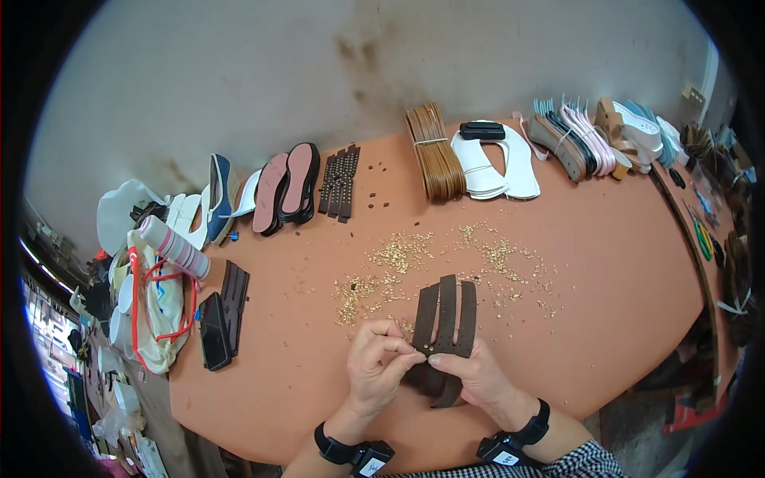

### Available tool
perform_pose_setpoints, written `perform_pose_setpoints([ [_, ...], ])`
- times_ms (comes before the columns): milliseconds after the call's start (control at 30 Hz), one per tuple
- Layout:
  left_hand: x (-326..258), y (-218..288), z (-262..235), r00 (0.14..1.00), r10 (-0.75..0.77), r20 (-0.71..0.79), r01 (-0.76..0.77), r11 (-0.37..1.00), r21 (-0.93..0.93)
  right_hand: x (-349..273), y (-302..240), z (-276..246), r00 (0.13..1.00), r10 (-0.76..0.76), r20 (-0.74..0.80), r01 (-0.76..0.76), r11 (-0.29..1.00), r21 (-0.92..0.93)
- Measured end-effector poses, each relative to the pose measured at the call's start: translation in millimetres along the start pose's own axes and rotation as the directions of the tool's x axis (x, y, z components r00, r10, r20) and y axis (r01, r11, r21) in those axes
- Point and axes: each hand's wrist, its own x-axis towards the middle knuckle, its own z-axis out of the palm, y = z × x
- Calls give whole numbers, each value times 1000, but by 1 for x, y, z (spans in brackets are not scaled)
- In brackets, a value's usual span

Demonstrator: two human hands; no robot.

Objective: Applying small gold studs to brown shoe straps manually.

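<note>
A dark brown leather strap piece (446,319) with three parallel bands lies near the front of the orange table (621,239). My left hand (381,360) pinches its left band near a small gold stud. My right hand (476,376) holds the lower end of the piece from underneath, thumb on top. Both wrists wear black bands. Small gold studs (398,256) lie scattered across the table just beyond the strap piece.
At the back lie studded brown straps (341,183), pink soles (285,188), a tan strap bundle (434,153), white cut pieces (502,166) and stacked soles (586,137). A black phone (213,331), dark strap (234,296) and a bag with red handles (155,307) sit left.
</note>
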Motion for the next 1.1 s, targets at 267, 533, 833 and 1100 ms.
perform_pose_setpoints([
  [267, 0, 0, -1, 999, -30, 25, 33, 993, -117, 0, 0, -2, 999, 15, 31, -16, 1000, 22],
  [533, -2, -1, 0, 1000, 16, 25, -14, 997, -75, -1, -3, 1, 999, 25, 27, -25, 999, -34],
  [833, 1, 3, -2, 995, 59, 78, -56, 998, -43, 0, -3, -4, 998, 43, 47, -40, 997, -69],
  [1100, 2, 7, -6, 988, 76, 136, -74, 997, -23, 0, -7, -4, 998, 45, 53, -39, 992, -120],
])
